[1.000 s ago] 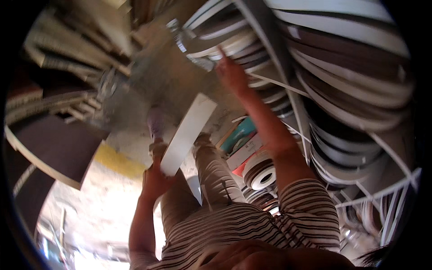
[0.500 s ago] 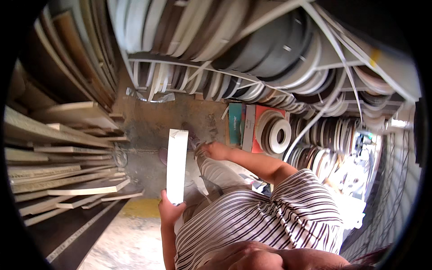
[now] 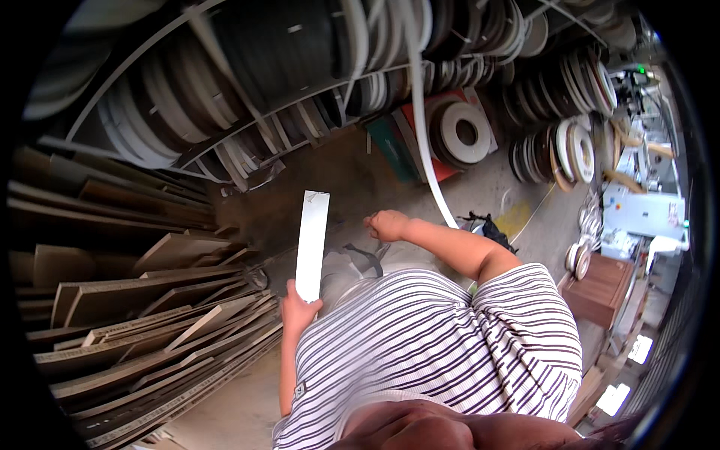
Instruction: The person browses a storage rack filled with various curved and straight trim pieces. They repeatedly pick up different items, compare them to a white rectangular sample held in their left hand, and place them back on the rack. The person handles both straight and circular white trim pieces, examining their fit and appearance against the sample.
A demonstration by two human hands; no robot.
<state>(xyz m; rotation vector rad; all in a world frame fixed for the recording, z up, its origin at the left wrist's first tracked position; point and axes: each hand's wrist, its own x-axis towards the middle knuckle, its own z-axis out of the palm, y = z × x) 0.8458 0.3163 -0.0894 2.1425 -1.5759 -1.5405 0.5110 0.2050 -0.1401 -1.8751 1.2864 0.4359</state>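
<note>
A narrow white board stands up from my left hand, whose fingers and thumb are closed around its lower end. Its far end carries a small dark mark near the corner. My right hand is held out in front of me, away from the board, with its fingers curled in and nothing visible in them. Beyond that hand, a loose white strip hangs down from above.
Stacked wooden panels jut out on my left. Racks ahead hold many edge-banding rolls. A white-faced roll leans by red and green boxes on the floor. A brown cabinet and pale machine stand at right.
My view has swung to the right, bringing the cabinet and machine into sight. My left hand still holds the white board upright. My right arm remains stretched forward.
</note>
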